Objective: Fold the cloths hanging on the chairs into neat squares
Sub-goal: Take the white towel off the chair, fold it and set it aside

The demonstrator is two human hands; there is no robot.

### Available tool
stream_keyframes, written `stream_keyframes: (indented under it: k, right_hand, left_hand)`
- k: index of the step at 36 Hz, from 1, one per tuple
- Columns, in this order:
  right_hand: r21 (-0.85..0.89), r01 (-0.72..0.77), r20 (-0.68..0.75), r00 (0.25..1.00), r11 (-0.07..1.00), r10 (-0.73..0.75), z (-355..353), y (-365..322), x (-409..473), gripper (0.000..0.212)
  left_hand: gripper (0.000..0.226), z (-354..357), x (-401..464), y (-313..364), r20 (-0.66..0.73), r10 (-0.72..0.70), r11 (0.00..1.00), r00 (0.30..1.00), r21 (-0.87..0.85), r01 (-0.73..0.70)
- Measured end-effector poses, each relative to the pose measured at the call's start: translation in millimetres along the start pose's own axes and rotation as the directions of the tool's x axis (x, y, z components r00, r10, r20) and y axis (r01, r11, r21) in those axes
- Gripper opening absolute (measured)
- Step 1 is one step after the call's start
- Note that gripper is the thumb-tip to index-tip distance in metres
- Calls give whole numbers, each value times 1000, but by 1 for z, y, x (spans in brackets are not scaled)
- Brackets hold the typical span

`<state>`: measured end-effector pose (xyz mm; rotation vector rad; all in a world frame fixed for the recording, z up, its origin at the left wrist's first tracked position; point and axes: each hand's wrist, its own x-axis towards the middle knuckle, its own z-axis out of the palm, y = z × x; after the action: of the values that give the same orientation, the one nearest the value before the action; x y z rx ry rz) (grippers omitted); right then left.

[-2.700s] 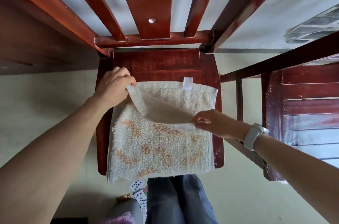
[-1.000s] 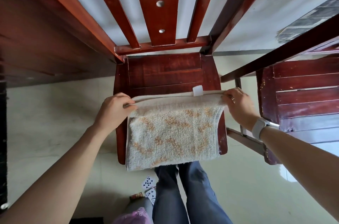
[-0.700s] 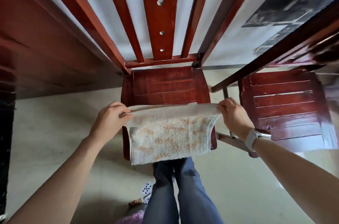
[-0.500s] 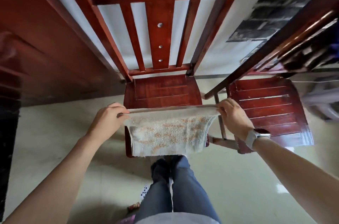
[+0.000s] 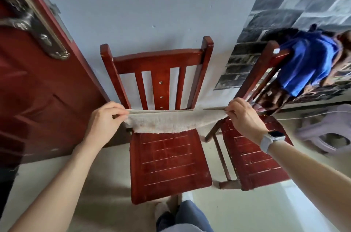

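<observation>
A cream towel with faint orange marks (image 5: 167, 120), folded in half, is stretched in the air above the back of the seat of a red wooden chair (image 5: 167, 163). My left hand (image 5: 105, 118) pinches its left end and my right hand (image 5: 245, 117) pinches its right end. The towel hangs clear of the seat. A second red chair (image 5: 252, 155) stands to the right; a blue cloth (image 5: 307, 62) and a brown patterned cloth (image 5: 273, 93) hang over its backrest.
A dark red door (image 5: 38, 89) with a metal handle (image 5: 28, 17) stands at the left. A pale plastic stool (image 5: 326, 131) is at the far right. A grey wall and a poster are behind the chairs. My legs and feet are below the front seat edge.
Both hands have lifted the folded towel off the seat and raised it to backrest level. The view has tilted up, so both chair backs and the hanging cloths now show.
</observation>
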<state>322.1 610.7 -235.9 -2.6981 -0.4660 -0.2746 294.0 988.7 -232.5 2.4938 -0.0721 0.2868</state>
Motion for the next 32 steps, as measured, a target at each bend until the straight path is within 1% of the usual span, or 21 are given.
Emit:
stream_keyframes:
  k: [4, 8, 13, 14, 16, 19, 23, 26, 29, 32]
  right_hand:
    - [28, -7, -112, 994, 1000, 10, -22, -9, 13, 6]
    - [93, -60, -229, 970, 994, 80, -43, -19, 24, 7]
    - [145, -62, -307, 946, 988, 104, -62, -27, 34, 7]
    - [143, -54, -312, 945, 988, 97, -65, -27, 35, 8]
    - [139, -42, -316, 945, 989, 85, -71, -28, 38, 11]
    - [142, -38, -312, 947, 989, 81, -80, -28, 40, 18]
    - [51, 48, -308, 951, 998, -30, -89, -25, 43, 17]
    - [-13, 113, -292, 950, 994, -112, -93, -24, 43, 15]
    - [-44, 150, -282, 947, 988, -156, -96, -26, 41, 15]
    - [-59, 165, -263, 949, 985, -175, -96, -25, 41, 15]
  left_hand:
    - [10, -22, 15, 10, -71, 15, 997, 997, -72, -20]
    - [10, -41, 28, 22, -102, 13, 990, 995, -138, -27]
    - [12, -61, 42, 39, -155, 40, 971, 987, -225, -74]
    - [13, -64, 44, 41, -159, 37, 965, 987, -250, -76]
    - [24, -70, 48, 45, -167, 36, 956, 985, -281, -83]
    - [31, -76, 53, 45, -167, 63, 957, 984, -271, -107]
    - [33, -82, 53, 45, -154, 109, 964, 982, -226, -143]
    - [37, -85, 53, 45, -146, 117, 968, 982, -206, -145]
    - [45, -86, 55, 42, -149, 93, 969, 984, -212, -124]
    - [44, -86, 55, 41, -166, 25, 966, 986, -251, -66]
